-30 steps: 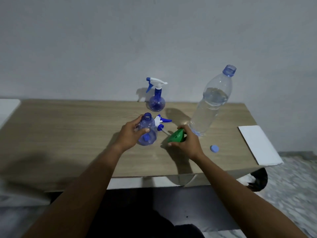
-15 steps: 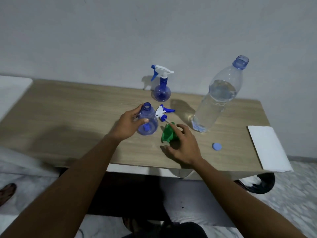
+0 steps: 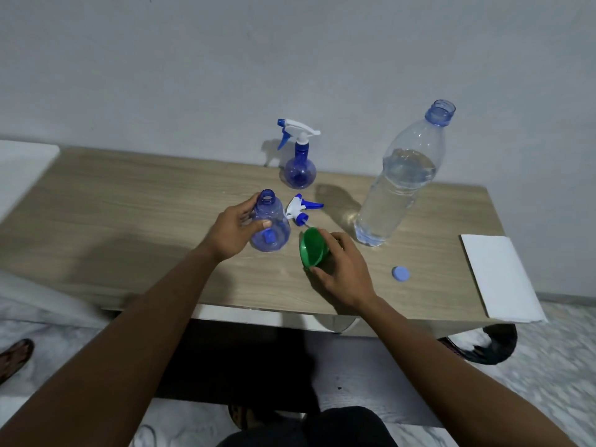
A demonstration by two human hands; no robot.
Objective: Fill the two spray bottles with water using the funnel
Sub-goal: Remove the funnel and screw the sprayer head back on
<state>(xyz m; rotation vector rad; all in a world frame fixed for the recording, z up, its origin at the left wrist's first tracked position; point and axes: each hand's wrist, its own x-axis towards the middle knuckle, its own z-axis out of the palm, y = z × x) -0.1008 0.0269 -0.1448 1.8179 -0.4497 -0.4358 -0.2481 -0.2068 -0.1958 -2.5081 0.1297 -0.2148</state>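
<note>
Left hand wrapped around the open spray bottle, upright on the wooden surface, thumb across its front and neck uncapped. Right hand closed on the green funnel, tipped on its side just right of that bottle, wide mouth facing left. Loose trigger head lying just behind, between bottle and funnel. Second spray bottle farther back, upright, trigger on. Tall water bottle to the right, uncapped, mostly full; blue cap nearer the front; white sheet at the right edge.
</note>
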